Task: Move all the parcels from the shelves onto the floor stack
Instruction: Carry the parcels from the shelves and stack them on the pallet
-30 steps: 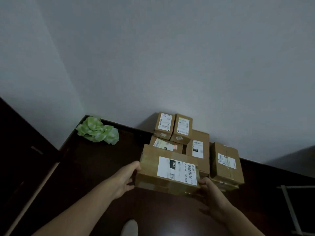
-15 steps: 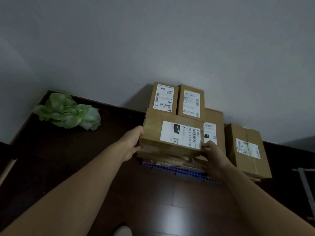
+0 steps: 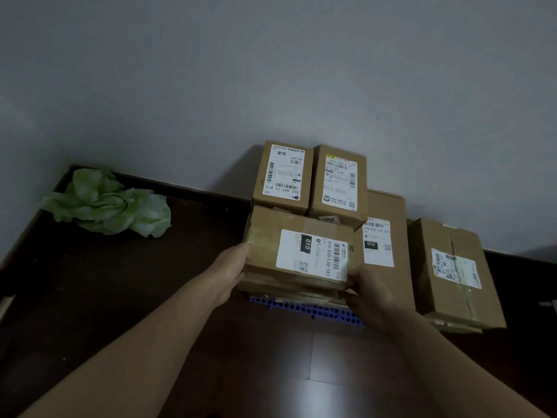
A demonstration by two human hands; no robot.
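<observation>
From where I stand, the job looks well on but I cannot call it finished: the shelves are out of sight, so how many parcels remain up there I cannot tell. On the dark floor (image 3: 120, 297), against the wall, the floor stack already holds several: two small parcels (image 3: 281, 176) standing side by side at the back, a larger parcel (image 3: 388, 212) just right of the middle, and another parcel (image 3: 452, 273) set beside the pile on the right. The labelled parcel (image 3: 298, 251) now being placed sits at the front of the pile, seemingly resting on taped cartons that lie on a blue perforated mat (image 3: 313, 310). The left hand (image 3: 232, 267) has its grip curled against the parcel's left end, and the right hand (image 3: 366, 285) grips the near right corner, so the parcel is not yet let go; what remains of this step, I judge, is to release and go back for more. A crumpled green wrapper (image 3: 108, 203) lies well apart in the left corner. Compared with a second ago, the parcel has gone from being carried in the air in front of the stack to lying on it, and the blue mat, hidden then, now shows below. Since half a second ago little differs: both hands hold as before, the parcel only a touch more settled.
</observation>
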